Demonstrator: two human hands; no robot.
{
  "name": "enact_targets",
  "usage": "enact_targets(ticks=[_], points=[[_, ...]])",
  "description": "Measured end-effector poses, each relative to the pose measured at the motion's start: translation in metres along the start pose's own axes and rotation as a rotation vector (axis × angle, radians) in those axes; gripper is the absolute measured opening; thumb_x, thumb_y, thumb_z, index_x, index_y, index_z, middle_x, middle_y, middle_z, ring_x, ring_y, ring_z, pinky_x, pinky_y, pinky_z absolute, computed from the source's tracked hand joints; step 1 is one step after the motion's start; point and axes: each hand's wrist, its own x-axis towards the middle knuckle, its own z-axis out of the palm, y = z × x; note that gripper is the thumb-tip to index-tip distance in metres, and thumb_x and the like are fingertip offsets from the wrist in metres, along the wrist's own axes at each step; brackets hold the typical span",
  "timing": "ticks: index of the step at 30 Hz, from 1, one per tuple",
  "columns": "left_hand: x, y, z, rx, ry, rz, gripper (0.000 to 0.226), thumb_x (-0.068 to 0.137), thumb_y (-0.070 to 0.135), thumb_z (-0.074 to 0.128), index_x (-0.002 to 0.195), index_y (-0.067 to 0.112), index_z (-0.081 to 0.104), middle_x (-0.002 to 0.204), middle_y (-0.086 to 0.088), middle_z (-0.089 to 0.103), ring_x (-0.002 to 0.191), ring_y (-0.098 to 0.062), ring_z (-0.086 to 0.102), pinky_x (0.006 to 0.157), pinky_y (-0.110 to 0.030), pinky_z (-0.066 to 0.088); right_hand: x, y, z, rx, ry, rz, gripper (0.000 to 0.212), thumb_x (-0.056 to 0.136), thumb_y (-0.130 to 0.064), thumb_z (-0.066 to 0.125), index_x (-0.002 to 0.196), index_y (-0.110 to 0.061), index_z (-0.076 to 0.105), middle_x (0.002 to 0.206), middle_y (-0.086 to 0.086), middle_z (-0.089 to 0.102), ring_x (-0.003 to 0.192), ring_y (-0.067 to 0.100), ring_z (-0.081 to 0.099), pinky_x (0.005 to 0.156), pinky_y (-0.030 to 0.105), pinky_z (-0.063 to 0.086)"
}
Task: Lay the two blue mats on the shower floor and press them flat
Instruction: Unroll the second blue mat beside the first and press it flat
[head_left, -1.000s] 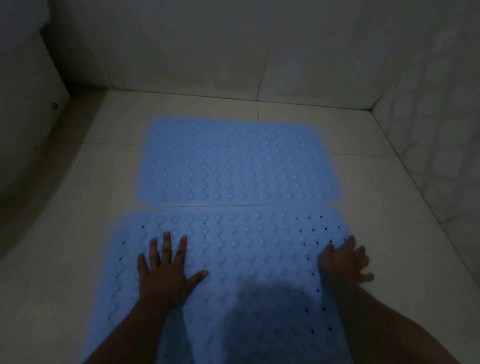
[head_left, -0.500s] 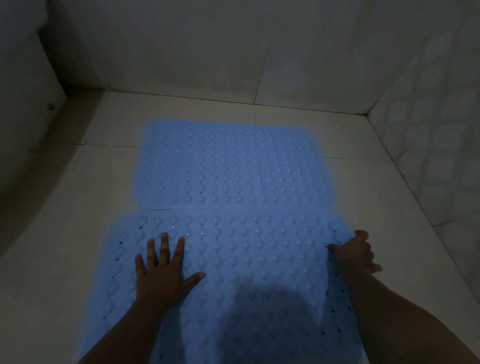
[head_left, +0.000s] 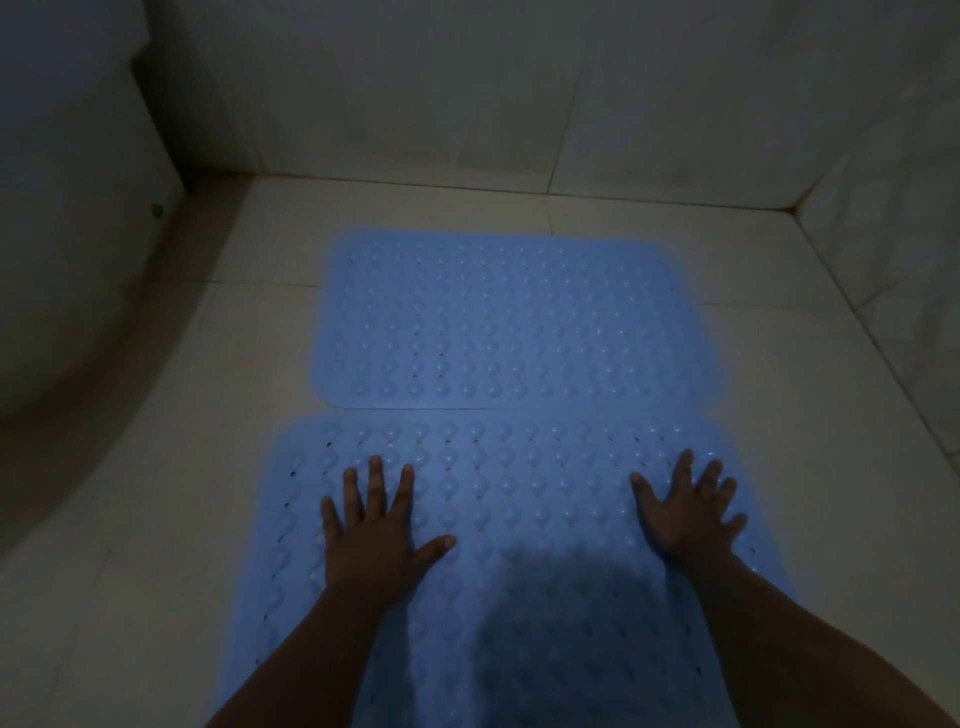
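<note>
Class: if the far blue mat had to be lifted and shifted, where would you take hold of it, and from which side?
Probably pinch the far mat at its near-left rounded corner, coming from the left over bare floor: it lies flat, so only edges offer a grip.

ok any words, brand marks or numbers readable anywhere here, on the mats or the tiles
None: no text can be read.
far blue mat: only raised bumps and small holes, no mark visible.
near blue mat, under the left hand and right hand: the same.
floor tiles and wall tiles: plain, dim.
</note>
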Motion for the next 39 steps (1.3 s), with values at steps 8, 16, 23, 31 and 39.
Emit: enact_targets(ticks=[8, 16, 23, 31, 39], points=[[0.001, 0.001, 0.0, -0.031, 0.006, 0.009, 0.111, 0.074, 0.099, 0.025, 0.158, 0.039, -0.017, 0.161, -0.004, -0.036, 0.15, -0.037, -0.031, 0.121, -0.065, -0.009, -0.002, -0.002, -0.004, 0.001, -0.009, 0.007, 0.099, 0.085, -0.087, 0.021, 0.16, -0.032, -0.012, 0.168, 0.007, -0.021, 0.155, 0.035, -0.015, 0.122, 0.065, -0.001], [-0.002, 0.006, -0.013, -0.041, -0.022, 0.006, 0.114, 0.072, 0.099, 0.028, 0.161, 0.036, -0.007, 0.168, -0.004, -0.024, 0.154, -0.037, -0.021, 0.122, -0.063, -0.003, -0.005, -0.015, -0.009, 0.012, 0.072, 0.063, 0.098, 0.087, -0.085, 0.017, 0.161, -0.025, 0.0, 0.17, 0.01, -0.011, 0.156, 0.036, -0.011, 0.118, 0.071, -0.003], [0.009, -0.022, -0.017, -0.139, 0.443, 0.107, 0.061, 0.095, 0.056, 0.041, 0.145, 0.024, 0.054, 0.148, -0.004, 0.055, 0.141, -0.03, 0.044, 0.115, -0.054, 0.032, -0.051, -0.124, 0.023, 0.179, 0.185, -0.323, 0.077, 0.099, -0.065, 0.036, 0.162, -0.026, 0.015, 0.171, 0.004, 0.002, 0.157, 0.025, -0.006, 0.122, 0.064, -0.005], [0.063, -0.081, -0.022, 0.037, 0.312, 0.2, 0.082, 0.101, 0.068, 0.022, 0.162, 0.013, 0.016, 0.171, -0.006, 0.002, 0.158, -0.026, -0.009, 0.127, -0.053, 0.002, -0.086, -0.222, 0.052, 0.241, 0.174, -0.708, 0.072, 0.094, -0.067, 0.031, 0.158, -0.032, 0.027, 0.171, -0.003, 0.008, 0.157, 0.017, -0.007, 0.124, 0.059, -0.005], [0.067, -0.083, -0.016, 0.027, 0.333, 0.208, 0.087, 0.102, 0.066, 0.026, 0.162, 0.005, 0.011, 0.171, -0.012, -0.002, 0.158, -0.025, -0.008, 0.128, -0.05, 0.005, -0.071, -0.252, 0.073, 0.391, 0.24, -0.809, 0.061, 0.097, -0.06, 0.041, 0.149, -0.029, 0.046, 0.166, 0.0, 0.026, 0.158, 0.019, 0.006, 0.124, 0.061, 0.002]])
